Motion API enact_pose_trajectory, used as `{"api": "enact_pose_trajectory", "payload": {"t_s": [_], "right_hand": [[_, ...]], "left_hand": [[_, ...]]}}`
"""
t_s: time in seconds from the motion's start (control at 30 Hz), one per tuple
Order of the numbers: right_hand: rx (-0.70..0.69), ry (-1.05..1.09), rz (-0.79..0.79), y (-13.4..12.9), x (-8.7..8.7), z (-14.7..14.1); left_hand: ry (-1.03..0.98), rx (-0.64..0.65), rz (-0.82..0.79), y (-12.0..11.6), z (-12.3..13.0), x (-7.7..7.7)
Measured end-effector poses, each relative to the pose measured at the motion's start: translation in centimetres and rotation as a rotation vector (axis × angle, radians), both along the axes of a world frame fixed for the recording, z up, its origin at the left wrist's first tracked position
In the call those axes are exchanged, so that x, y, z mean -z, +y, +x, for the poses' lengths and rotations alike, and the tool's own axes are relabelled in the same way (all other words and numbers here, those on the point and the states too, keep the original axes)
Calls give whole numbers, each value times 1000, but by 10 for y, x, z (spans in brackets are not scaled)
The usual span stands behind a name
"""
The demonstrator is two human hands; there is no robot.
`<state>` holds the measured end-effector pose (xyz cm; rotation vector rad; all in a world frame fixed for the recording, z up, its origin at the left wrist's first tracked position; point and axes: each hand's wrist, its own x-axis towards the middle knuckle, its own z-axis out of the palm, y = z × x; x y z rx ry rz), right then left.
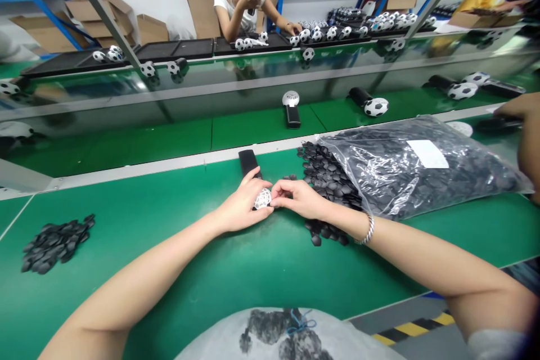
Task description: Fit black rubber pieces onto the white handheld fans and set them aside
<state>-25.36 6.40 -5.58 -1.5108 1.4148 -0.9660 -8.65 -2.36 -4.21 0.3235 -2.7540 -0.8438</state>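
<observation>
My left hand [242, 202] is wrapped around a white, openwork ball-shaped head [262, 198] low over the green table. A black handle [248, 162] sticks out beyond my left fingers and appears to belong to the same item. At the ball's right side, my right hand [300, 198] is closed in a pinch, its fingertips touching or nearly touching the ball. Whatever lies between those fingertips is too small to make out. Just right of my right hand, loose black flat pieces [331, 174] spill from a clear plastic bag [392, 174], partly under my right wrist.
A smaller heap of black pieces [57, 244] lies at left. Beyond the metal table edge, a green conveyor [185, 138] carries a white-headed item [291, 108] and a football-patterned one [371, 104]. Opposite sits a person [244, 8] beside trays of football-patterned items. Another person's arm [525, 129] reaches in at right.
</observation>
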Motion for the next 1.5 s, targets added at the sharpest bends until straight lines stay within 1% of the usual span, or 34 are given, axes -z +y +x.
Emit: {"api": "enact_pose_trajectory", "payload": {"t_s": [0.07, 0.2, 0.37, 0.47, 0.5, 0.57, 0.63, 0.67, 0.7, 0.73, 0.77, 0.8, 0.83, 0.87, 0.9, 1.0, 1.03, 1.07, 1.1, 1.2, 1.3, 1.4, 1.5], "right_hand": [[-6, -23, 10, 0, 4, -1], [-20, -53, 18, 0, 8, -3], [-27, -28, 6, 1, 3, 1], [-4, -2, 2, -2, 0, 4], [-9, -2, 9, -4, 0, 3], [-9, 19, 15, -9, -2, -6], [57, 130, -17, -14, -5, -22], [123, 235, -50, -15, -6, -32], [176, 358, -81, -16, -7, -42], [187, 478, -101, -16, -8, -50], [159, 592, -121, -16, -8, -56], [103, 696, -139, -15, -8, -60], [41, 794, -159, -14, -7, -61], [-12, 888, -179, -13, -6, -59], [-49, 983, -197, -13, -5, -56], [-101, 1228, -248, -14, -3, -43], [-119, 1285, -269, -15, -3, -39], [-130, 1328, -288, -17, -2, -36], [-131, 1359, -300, -19, -2, -34], [-107, 1377, -283, -24, -3, -31], [-78, 1298, -213, -26, -8, -33], [-45, 1083, -181, -21, -15, -31], [-39, 806, -225, -10, -22, -21]], "left_hand": [[0, 4, 14, 0, 0, -2], [5, -40, 57, 1, 1, -2], [-5, -77, 100, 5, -2, 3], [11, -115, 97, 1, -3, 5], [6, -105, 101, -2, -3, 4], [-23, -36, 120, -8, -1, 2], [-54, 25, 119, -12, 3, 0], [-66, 7, 110, -12, 5, -1], [-80, -52, 103, -11, 7, -1], [-95, -141, 97, -10, 9, 0], [-109, -240, 98, -8, 11, 0], [-118, -325, 109, -5, 12, 1], [-124, -377, 128, -4, 13, 1], [-123, -387, 148, -3, 13, 1], [-122, -356, 167, -4, 14, 1], [-144, -154, 208, -10, 17, -3], [-156, -112, 206, -12, 18, -5], [-164, -98, 196, -14, 20, -6], [-166, -110, 181, -16, 20, -7], [-141, -200, 133, -16, 22, -5], [-127, -234, 133, -16, 22, 0], [-116, -236, 164, -15, 21, 2], [-47, -306, 122, -10, 19, 2]]}}
